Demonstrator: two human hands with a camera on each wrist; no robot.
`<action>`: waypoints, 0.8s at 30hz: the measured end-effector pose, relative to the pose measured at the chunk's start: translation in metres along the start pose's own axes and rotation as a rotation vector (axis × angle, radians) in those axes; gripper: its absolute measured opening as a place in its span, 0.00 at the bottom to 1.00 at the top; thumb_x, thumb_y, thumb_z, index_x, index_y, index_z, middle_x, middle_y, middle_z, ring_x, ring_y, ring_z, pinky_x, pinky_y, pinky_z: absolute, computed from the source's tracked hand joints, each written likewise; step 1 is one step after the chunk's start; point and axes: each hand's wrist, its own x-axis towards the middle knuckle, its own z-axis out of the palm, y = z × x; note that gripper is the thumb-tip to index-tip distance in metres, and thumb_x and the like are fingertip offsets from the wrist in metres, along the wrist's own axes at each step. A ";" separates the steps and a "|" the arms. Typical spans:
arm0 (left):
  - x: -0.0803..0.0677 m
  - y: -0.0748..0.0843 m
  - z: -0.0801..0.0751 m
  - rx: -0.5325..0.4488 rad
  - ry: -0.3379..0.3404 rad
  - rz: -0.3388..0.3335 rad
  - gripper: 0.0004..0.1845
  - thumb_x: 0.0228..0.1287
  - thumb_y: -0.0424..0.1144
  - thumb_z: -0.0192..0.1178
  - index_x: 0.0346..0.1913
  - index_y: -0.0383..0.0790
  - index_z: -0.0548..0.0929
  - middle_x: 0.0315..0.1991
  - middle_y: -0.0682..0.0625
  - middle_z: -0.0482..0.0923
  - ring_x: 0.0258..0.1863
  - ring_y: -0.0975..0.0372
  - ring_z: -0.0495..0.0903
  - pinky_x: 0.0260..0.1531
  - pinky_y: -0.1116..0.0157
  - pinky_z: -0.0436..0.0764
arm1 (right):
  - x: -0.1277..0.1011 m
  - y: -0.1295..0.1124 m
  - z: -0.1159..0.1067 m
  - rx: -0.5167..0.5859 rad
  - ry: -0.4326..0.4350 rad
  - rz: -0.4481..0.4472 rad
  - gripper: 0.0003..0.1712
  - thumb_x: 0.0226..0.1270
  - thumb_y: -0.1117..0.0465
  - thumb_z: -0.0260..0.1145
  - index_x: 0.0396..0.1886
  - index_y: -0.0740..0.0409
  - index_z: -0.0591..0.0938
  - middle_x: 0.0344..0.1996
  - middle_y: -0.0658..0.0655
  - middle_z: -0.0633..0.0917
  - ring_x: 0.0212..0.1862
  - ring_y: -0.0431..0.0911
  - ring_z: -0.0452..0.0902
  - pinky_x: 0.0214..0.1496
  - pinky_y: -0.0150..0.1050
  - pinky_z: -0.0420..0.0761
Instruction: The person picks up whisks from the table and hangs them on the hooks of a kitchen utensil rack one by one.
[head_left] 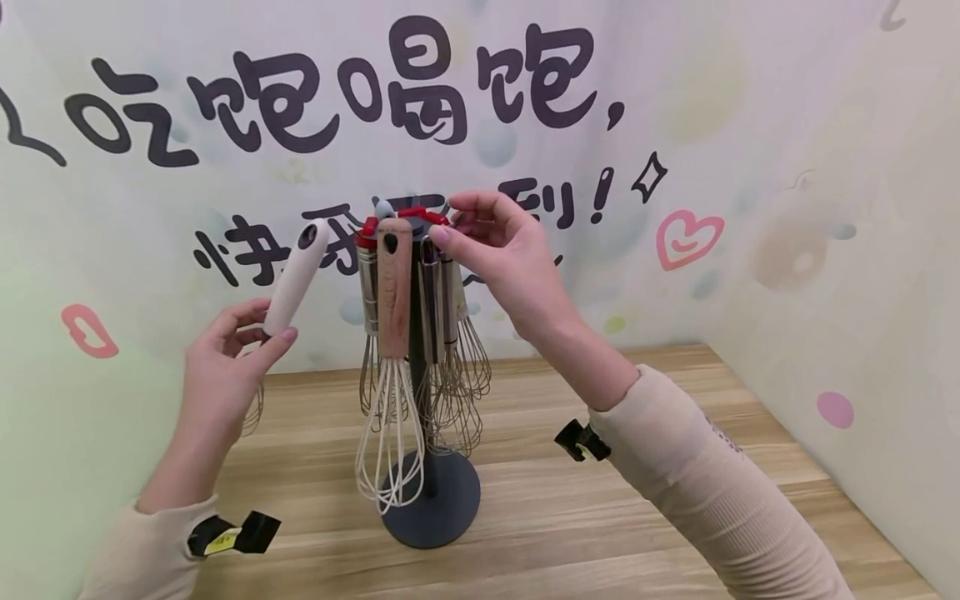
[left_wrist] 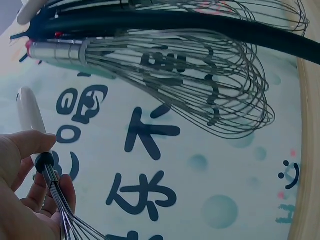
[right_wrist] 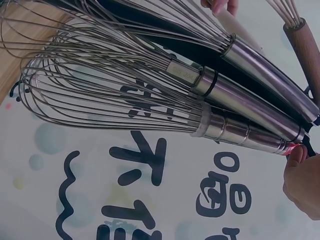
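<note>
In the head view my left hand [head_left: 228,362] holds a whisk [head_left: 294,279] with a white handle, left of the rack. The left wrist view shows its thumb and fingers around the lower handle, above the dark collar and steel wires. My right hand [head_left: 517,258] is at the top of a dark whisk rack [head_left: 442,512], thumb and fingers pinching its edge by the hooks. Several whisks hang there: one with a wooden handle [head_left: 393,300] and white wires in front, and steel whisks [right_wrist: 255,107] around it. A red handle end [right_wrist: 291,148] touches the right fingertips.
The rack's round base stands on a wood-grain table [head_left: 570,500]. Behind it hangs a white backdrop [head_left: 645,75] with large dark lettering. A black strap clip [head_left: 581,440] sticks out from the right sleeve, and another clip [head_left: 236,533] from the left cuff.
</note>
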 end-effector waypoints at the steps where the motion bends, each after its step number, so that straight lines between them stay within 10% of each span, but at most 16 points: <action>1: -0.001 0.002 0.001 0.010 -0.004 0.007 0.18 0.58 0.36 0.67 0.49 0.57 0.79 0.43 0.66 0.74 0.42 0.70 0.71 0.33 0.84 0.74 | 0.000 0.000 0.000 0.000 0.001 0.001 0.18 0.61 0.67 0.66 0.51 0.62 0.76 0.36 0.50 0.78 0.41 0.41 0.74 0.43 0.27 0.79; 24: -0.020 0.025 0.016 -0.212 -0.016 0.063 0.19 0.57 0.27 0.65 0.46 0.55 0.82 0.41 0.63 0.80 0.40 0.71 0.77 0.35 0.82 0.76 | 0.000 0.002 -0.001 0.005 0.000 -0.016 0.17 0.61 0.68 0.67 0.50 0.63 0.77 0.35 0.49 0.78 0.41 0.41 0.74 0.43 0.27 0.79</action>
